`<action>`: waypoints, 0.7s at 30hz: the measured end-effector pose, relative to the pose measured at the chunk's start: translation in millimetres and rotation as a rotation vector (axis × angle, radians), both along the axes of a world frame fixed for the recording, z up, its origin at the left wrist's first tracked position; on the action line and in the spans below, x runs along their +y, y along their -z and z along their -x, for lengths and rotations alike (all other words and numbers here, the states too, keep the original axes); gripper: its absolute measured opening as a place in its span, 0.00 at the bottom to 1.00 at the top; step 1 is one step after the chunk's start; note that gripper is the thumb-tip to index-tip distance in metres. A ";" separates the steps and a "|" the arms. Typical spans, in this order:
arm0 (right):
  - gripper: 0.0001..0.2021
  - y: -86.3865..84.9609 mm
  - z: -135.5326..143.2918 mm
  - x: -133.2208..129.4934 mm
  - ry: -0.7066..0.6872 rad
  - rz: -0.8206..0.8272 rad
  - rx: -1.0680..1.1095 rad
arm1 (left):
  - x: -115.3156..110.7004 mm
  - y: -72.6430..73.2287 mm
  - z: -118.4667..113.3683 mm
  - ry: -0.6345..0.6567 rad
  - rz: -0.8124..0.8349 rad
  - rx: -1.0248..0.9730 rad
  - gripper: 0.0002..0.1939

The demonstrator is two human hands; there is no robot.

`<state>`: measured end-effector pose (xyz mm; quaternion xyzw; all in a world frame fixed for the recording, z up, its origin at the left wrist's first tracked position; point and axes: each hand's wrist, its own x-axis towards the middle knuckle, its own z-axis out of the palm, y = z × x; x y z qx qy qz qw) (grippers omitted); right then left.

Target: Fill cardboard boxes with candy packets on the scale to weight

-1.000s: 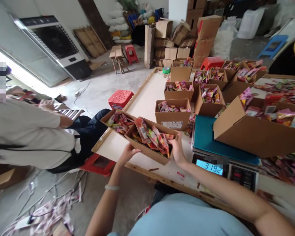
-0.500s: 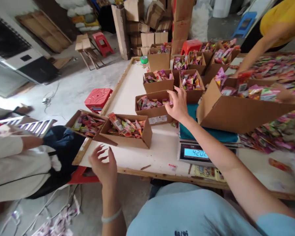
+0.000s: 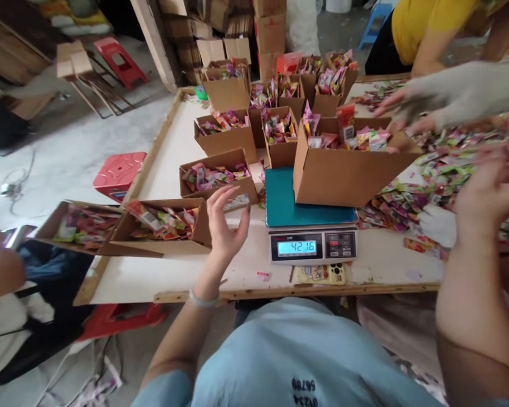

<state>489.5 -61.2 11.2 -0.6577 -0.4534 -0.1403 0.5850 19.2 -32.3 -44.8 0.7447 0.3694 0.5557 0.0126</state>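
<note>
1. The right hand (image 3: 492, 183) is blurred above the counter (image 3: 186, 282) at the far right; how wide its fingers stand, I cannot tell. Both nearby cartons lie well to its left.
2. The left hand (image 3: 228, 229) is raised, fingers curved and wide apart from the thumb, gripping nothing.
3. Just left of those fingers is the packet-filled carton (image 3: 152, 247); contact is unclear. Another filled carton (image 3: 53, 232) adjoins its left side.
4. The scale (image 3: 314, 247) is right of the left hand, reading 4216; any decimal point is unclear.
5. Directly behind the left fingers is the labelled carton (image 3: 249, 189), its label partly covered by them.
6. The large carton (image 3: 343, 178), filled with packets, rests on the scale's teal platform (image 3: 280, 198).
7. Farther right, a gloved hand (image 3: 436, 102) of another person reaches over loose packets (image 3: 449, 164).
</note>
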 end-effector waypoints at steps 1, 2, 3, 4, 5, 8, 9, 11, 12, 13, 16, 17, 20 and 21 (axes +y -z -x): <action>0.27 12.0 -5.3 -2.5 0.026 -0.047 0.031 | 7.8 -0.2 -9.1 0.042 0.014 0.000 0.25; 0.23 24.3 -8.9 -5.7 0.038 -0.060 0.069 | 14.3 0.2 -16.6 0.069 0.029 0.000 0.25; 0.20 35.8 -11.2 -8.9 0.037 -0.037 0.109 | 19.6 1.2 -22.6 0.083 0.045 0.001 0.25; 0.18 45.6 -12.6 -11.8 0.038 0.002 0.149 | 23.9 2.7 -26.9 0.086 0.062 0.006 0.24; 0.17 52.9 -13.4 -14.0 0.043 0.026 0.179 | 27.3 4.4 -29.8 0.085 0.081 0.012 0.24; 0.19 57.8 -10.3 -15.7 0.038 -0.057 0.177 | 34.7 8.8 -32.4 0.088 0.132 0.026 0.25; 0.21 54.9 -7.1 -15.3 0.013 -0.095 0.164 | 36.8 9.5 -32.1 0.093 0.146 0.026 0.25; 0.22 45.9 2.5 -14.7 -0.036 -0.149 0.148 | 40.8 10.0 -31.0 0.097 0.161 0.020 0.24; 0.22 41.4 8.4 -14.9 -0.047 -0.169 0.147 | 42.6 9.9 -30.2 0.094 0.162 0.016 0.24; 0.22 37.4 14.5 -15.4 -0.058 -0.180 0.145 | 44.3 9.7 -29.2 0.088 0.160 0.014 0.24; 0.24 31.1 29.3 -17.7 -0.069 -0.224 0.111 | 49.0 9.6 -25.1 0.062 0.154 0.013 0.24; 0.24 30.4 32.2 -18.1 -0.071 -0.227 0.099 | 50.5 9.8 -23.4 0.057 0.152 0.014 0.24; 0.26 29.0 35.1 -18.0 -0.046 -0.216 0.097 | 54.6 11.0 -19.5 0.055 0.134 0.014 0.24; 0.26 28.0 35.1 -17.6 -0.040 -0.205 0.108 | 55.7 11.5 -18.9 0.055 0.132 0.014 0.25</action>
